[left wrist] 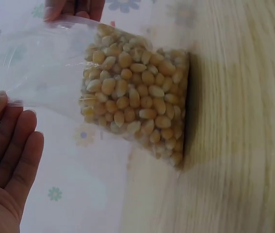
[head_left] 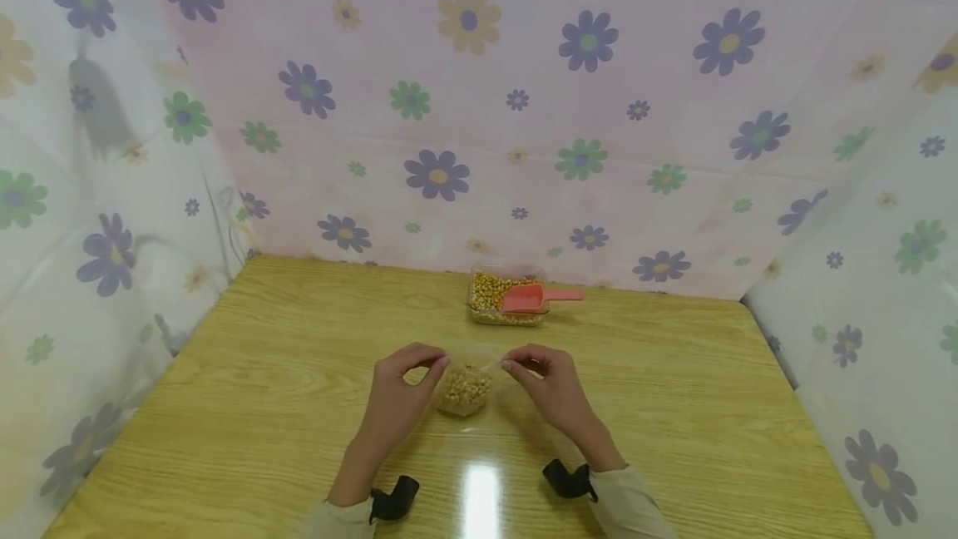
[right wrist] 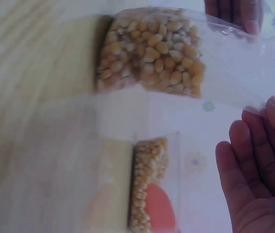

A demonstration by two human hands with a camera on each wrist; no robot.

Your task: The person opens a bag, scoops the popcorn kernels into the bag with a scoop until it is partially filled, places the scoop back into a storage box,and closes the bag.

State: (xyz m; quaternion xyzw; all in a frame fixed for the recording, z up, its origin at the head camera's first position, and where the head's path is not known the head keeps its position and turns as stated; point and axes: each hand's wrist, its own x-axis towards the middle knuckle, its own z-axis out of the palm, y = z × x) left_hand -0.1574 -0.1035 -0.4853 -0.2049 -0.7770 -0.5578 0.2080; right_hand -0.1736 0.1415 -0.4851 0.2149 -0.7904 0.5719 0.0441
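A clear plastic bag (head_left: 466, 389) filled partway with corn kernels (left wrist: 132, 92) stands on the wooden table, its see-through upper part rising above the kernels. My left hand (head_left: 400, 393) pinches one top corner of the bag between thumb and index finger. The opposite top corner is pinched by my right hand (head_left: 554, 389). In the right wrist view the same bag (right wrist: 152, 53) shows the right thumb and index finger at its upper edge, the other fingers spread loosely below.
Behind the bag, near the back edge of the table (head_left: 299, 339), sits a clear container (head_left: 509, 318) of corn kernels. A pink scoop (head_left: 527, 298) lies in it, handle pointing right. Flower-printed cloth (head_left: 516, 123) surrounds the table at the back and sides.
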